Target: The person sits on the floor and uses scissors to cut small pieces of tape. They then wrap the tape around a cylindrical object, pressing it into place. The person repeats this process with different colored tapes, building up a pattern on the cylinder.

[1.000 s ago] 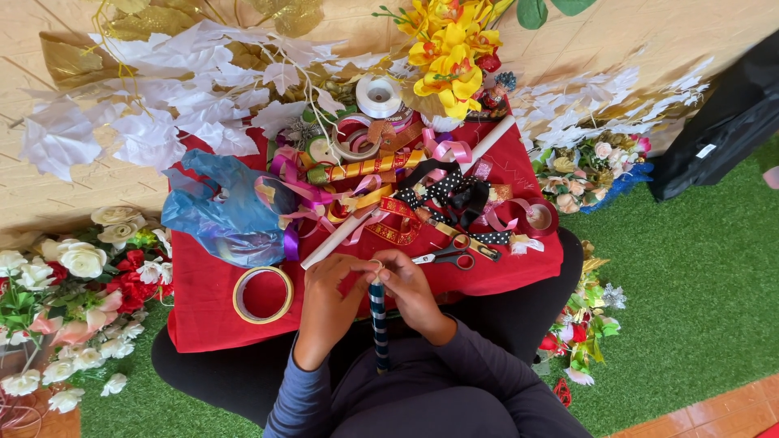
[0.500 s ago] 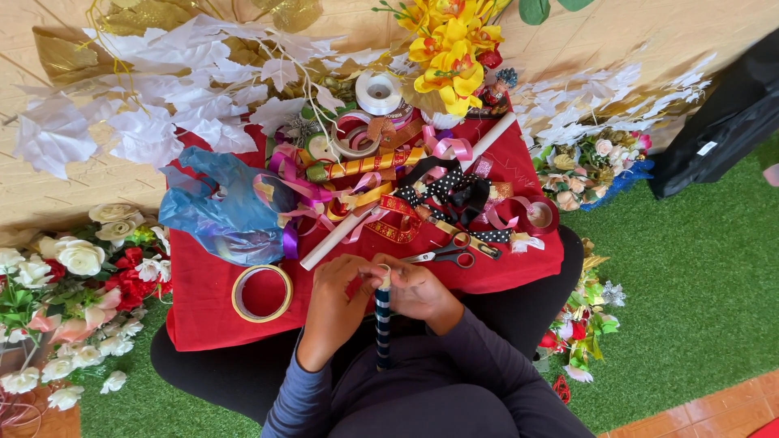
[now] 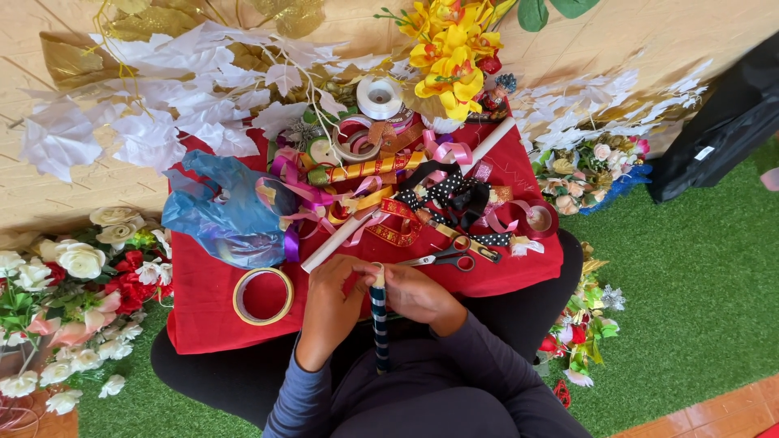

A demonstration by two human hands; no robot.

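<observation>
Stick: striped rod (image 3: 380,320) stood upright at the red table's (image 3: 203,324) near edge.
Left hand (image 3: 331,302): my fingers pinched its top.
Right hand (image 3: 419,296): clasped there too.
Scissors (image 3: 442,259): just beyond.
Risk: wrapping could unwind, I judged, if my pinch slackened.

A slim stick wrapped in dark-and-white striped ribbon (image 3: 380,324) stands almost upright in the frame, its pale bare tip at 12 o'clock. It is pinched between both hands, with the wrapped length running toward 6 o'clock over the lap.
</observation>
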